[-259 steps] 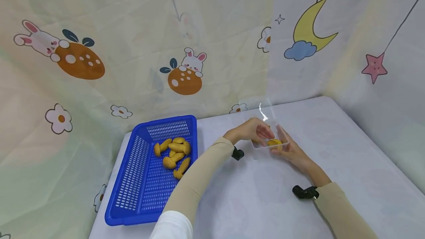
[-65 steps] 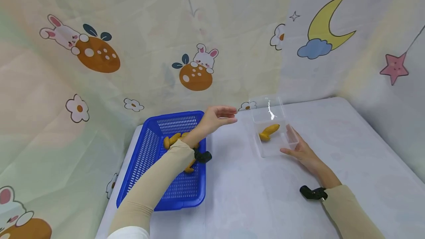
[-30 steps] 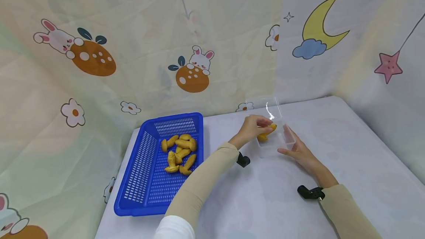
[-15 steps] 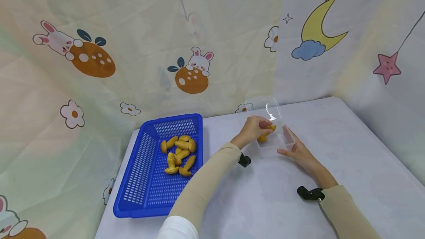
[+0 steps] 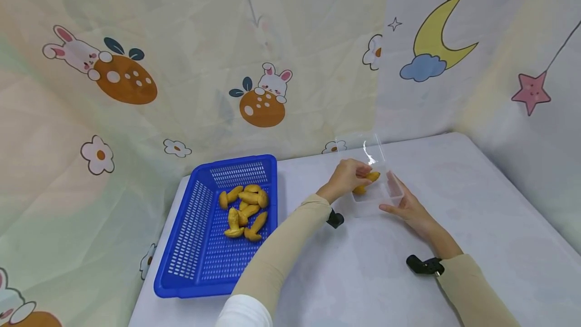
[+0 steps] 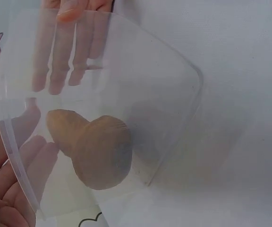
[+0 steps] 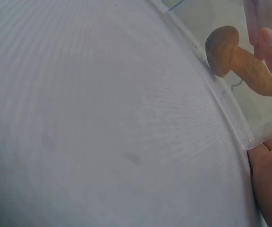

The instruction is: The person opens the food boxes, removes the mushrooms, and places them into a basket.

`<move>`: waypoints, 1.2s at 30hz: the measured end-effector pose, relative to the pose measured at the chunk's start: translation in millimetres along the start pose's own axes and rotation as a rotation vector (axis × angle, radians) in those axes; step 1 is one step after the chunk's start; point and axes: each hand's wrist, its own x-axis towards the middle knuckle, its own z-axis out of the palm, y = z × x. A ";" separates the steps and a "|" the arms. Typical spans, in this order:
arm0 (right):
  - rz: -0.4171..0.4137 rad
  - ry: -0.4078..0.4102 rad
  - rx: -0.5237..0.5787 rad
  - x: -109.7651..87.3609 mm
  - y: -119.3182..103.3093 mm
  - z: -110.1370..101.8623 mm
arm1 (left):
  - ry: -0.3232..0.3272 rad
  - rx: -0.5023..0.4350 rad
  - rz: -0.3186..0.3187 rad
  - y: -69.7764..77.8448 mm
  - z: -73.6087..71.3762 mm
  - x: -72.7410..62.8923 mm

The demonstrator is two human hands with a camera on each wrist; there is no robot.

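A clear plastic box (image 5: 394,188) stands on the right half of the table, with a clear panel like a raised lid behind it. Inside lies one yellow-brown mushroom (image 5: 374,176), its cap (image 7: 222,49) toward the box's left side. My left hand (image 5: 343,178) reaches into the box and pinches the mushroom by its stem, thumb over it in the head view. Part of the stem is hidden by the fingers. My right hand (image 5: 412,213) holds the box from the right, thumb at the near corner and fingers along the side wall.
A blue perforated basket (image 5: 160,279) stands on the left of the table with several mushrooms (image 5: 254,198) heaped inside. White cloth (image 5: 354,271) covers the table. A printed fabric wall (image 5: 308,115) rises right behind the basket and box.
My left hand has come from over the basket to the mushroom in the box and stays there. The basket shows one more mushroom than in the oldest frame. My right hand keeps holding the box.
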 end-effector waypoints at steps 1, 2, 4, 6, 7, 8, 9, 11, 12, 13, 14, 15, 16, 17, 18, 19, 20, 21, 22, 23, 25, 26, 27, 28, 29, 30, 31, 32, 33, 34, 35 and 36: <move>-0.003 0.001 -0.001 0.0 -0.1 -0.4 | -0.006 0.019 0.001 0.7 0.2 0.7; -0.006 0.002 -0.002 0.0 -0.1 -0.8 | -0.010 0.029 -0.004 1.6 0.6 1.2; -0.014 0.004 -0.010 -0.1 0.1 -1.4 | -0.018 0.087 0.002 3.0 1.8 2.6; -0.022 0.004 -0.013 -0.1 0.8 -1.5 | -0.029 0.153 0.005 4.9 3.4 3.6; -0.024 0.005 -0.013 -0.1 1.0 -1.4 | -0.034 0.184 0.006 6.1 4.1 3.8; -0.025 0.004 -0.012 -0.1 1.2 -1.3 | -0.040 0.214 0.006 7.6 4.6 3.9; -0.025 0.003 -0.011 -0.1 1.5 -1.2 | -0.048 0.246 0.008 8.8 5.0 3.9; -0.024 0.002 -0.004 0.0 1.9 -1.2 | -0.059 0.274 0.003 10.7 6.1 3.9; -0.025 0.001 0.003 0.1 2.2 -1.2 | -0.064 0.276 -0.001 11.5 6.4 3.6; -0.025 -0.001 0.005 0.1 2.4 -1.2 | -0.066 0.272 -0.003 12.0 7.0 3.8; -0.025 -0.002 0.005 0.2 2.8 -1.3 | -0.067 0.270 -0.004 12.2 7.7 4.0; -0.027 -0.005 0.006 0.2 3.2 -1.5 | -0.069 0.264 -0.008 12.6 8.4 4.1; -0.028 -0.006 0.004 0.2 3.7 -1.7 | -0.066 0.261 -0.005 12.7 9.2 4.6; -0.034 -0.009 0.005 0.3 4.2 -2.0 | -0.065 0.254 -0.001 12.7 10.2 5.2; -0.037 -0.011 0.003 0.3 4.7 -2.2 | -0.066 0.245 0.001 13.0 11.2 6.0; -0.040 -0.012 -0.003 0.3 5.2 -2.5 | -0.066 0.241 0.003 13.1 12.5 6.9; -0.043 -0.013 -0.007 0.3 5.5 -2.7 | -0.067 0.239 0.003 13.6 13.8 7.6; -0.045 -0.014 -0.005 0.2 5.6 -2.8 | -0.068 0.229 -0.003 14.2 15.4 8.5; -0.045 -0.015 -0.003 0.2 5.6 -3.1 | -0.069 0.219 -0.009 14.5 17.1 9.4; -0.046 -0.014 -0.003 0.1 5.5 -3.1 | -0.071 0.202 -0.025 15.3 18.8 10.2; -0.044 -0.015 0.002 -0.2 5.1 -3.0 | -0.069 0.183 -0.065 17.1 22.3 11.3; -0.043 -0.016 0.007 -0.4 4.7 -2.9 | -0.066 0.172 -0.087 18.2 23.9 11.9; -0.042 -0.017 0.011 -0.6 4.4 -2.8 | -0.060 0.163 -0.110 19.2 25.6 12.6; -0.045 -0.018 0.010 -0.7 4.2 -2.6 | -0.055 0.162 -0.130 20.2 27.0 12.9; -0.048 -0.017 0.008 -0.8 4.2 -2.4 | -0.047 0.165 -0.145 20.9 28.3 13.3; -0.050 -0.020 0.010 -0.9 4.0 -2.3 | -0.040 0.173 -0.159 21.4 29.7 13.7; -0.053 -0.022 0.012 -0.9 3.9 -2.0 | -0.032 0.175 -0.170 21.8 30.9 14.0; -0.053 -0.024 0.015 -0.9 3.8 -1.9 | -0.025 0.177 -0.179 22.1 31.7 14.2; -0.052 -0.025 0.017 -0.9 3.6 -1.6 | -0.020 0.177 -0.186 22.0 32.7 14.4; -0.050 -0.025 0.014 -0.9 3.5 -1.4 | -0.016 0.176 -0.191 21.7 33.6 14.5; -0.047 -0.026 0.015 -1.0 3.2 -1.4 | -0.012 0.169 -0.196 21.5 34.4 14.8; -0.042 -0.027 0.013 -1.2 2.9 -1.3 | -0.010 0.163 -0.200 21.3 35.1 15.1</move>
